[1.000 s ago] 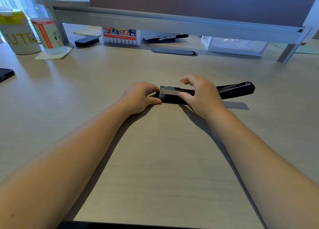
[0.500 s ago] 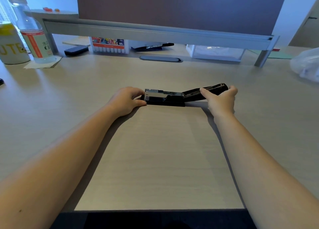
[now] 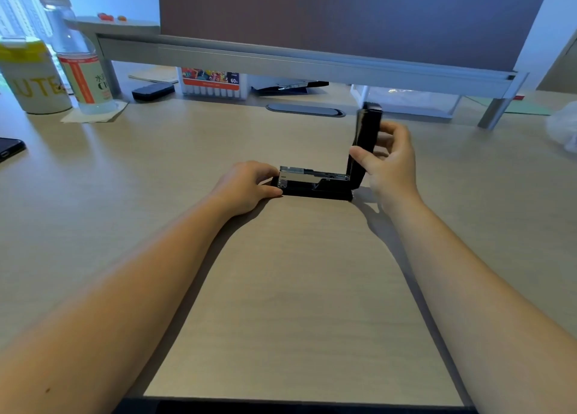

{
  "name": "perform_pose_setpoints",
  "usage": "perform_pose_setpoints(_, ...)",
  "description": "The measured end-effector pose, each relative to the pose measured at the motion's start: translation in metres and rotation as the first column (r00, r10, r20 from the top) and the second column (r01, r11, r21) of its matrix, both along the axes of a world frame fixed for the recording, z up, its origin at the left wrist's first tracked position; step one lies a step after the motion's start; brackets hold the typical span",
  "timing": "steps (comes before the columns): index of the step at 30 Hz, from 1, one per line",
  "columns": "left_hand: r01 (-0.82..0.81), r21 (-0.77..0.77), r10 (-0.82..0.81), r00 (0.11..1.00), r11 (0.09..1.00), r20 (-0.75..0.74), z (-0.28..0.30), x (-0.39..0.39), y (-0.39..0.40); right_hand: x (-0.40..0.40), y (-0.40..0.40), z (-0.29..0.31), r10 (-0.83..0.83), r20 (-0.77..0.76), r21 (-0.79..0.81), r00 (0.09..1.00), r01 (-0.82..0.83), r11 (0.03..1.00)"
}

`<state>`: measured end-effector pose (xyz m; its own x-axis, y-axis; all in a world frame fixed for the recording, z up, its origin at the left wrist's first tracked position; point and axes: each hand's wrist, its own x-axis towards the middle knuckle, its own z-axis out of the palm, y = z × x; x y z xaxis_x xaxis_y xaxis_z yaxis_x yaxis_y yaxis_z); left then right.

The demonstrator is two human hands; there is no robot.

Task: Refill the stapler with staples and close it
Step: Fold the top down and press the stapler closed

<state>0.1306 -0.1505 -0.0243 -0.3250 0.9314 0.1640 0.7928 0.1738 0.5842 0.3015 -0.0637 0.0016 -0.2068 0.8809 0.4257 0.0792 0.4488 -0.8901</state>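
Observation:
A black stapler lies on the desk in the middle of the head view. Its shiny metal staple channel faces up and is uncovered. My left hand pinches the stapler's front end and holds the base down. The stapler's black top arm stands nearly upright from the hinge on the right. My right hand grips that arm, thumb in front and fingers behind. No loose staples are visible.
A monitor shelf spans the back of the desk. Under it stand a marker box and a clear container. At the left are a water bottle, a white cup, a phone. A plastic bag lies at right.
My right hand left the staple channel, took the top arm at its far end and swung it from lying flat up to nearly vertical. My left hand stayed on the stapler's front.

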Motion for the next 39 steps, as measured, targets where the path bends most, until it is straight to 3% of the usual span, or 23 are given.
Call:
perform_pose_setpoints(6,0.008,-0.028,-0.008,1.0,1.0,-0.015,-0.001,-0.003,0.0,-0.018,-0.003,-0.001,0.126,0.242,0.147,0.962,-0.164,0.975)
perform_pose_setpoints(11,0.013,-0.031,-0.013,1.0,0.999,-0.007,-0.001,-0.004,0.002,-0.025,-0.003,-0.008,0.187,0.48,0.199,0.857,-0.314,0.928)
perform_pose_setpoints(17,0.014,-0.043,-0.013,1.0,0.999,0.021,-0.002,-0.004,0.003,-0.023,-0.002,-0.007,0.165,0.583,0.19,0.796,-0.331,0.924)
perform_pose_setpoints(24,0.067,-0.022,-0.053,0.917,0.998,0.396,0.005,-0.007,0.001,0.004,0.003,-0.021,0.215,0.519,-0.054,0.827,-0.219,0.974)
perform_pose_setpoints(28,-0.007,0.008,0.001,0.832,1.0,0.554,0.01,0.0,0.007,0.004,0.003,-0.025,0.209,0.545,-0.058,0.812,-0.212,0.976)
perform_pose_setpoints(32,-0.093,0.008,0.07,0.803,0.996,0.592,0.009,0.001,0.01,0.003,0.004,-0.027,0.187,0.55,-0.039,0.814,-0.198,0.979)
perform_pose_setpoints(39,-0.085,0.028,0.054,0.819,0.996,0.571,0.01,0.003,0.01,0.002,0.004,-0.027,0.168,0.559,-0.04,0.812,-0.176,0.984)
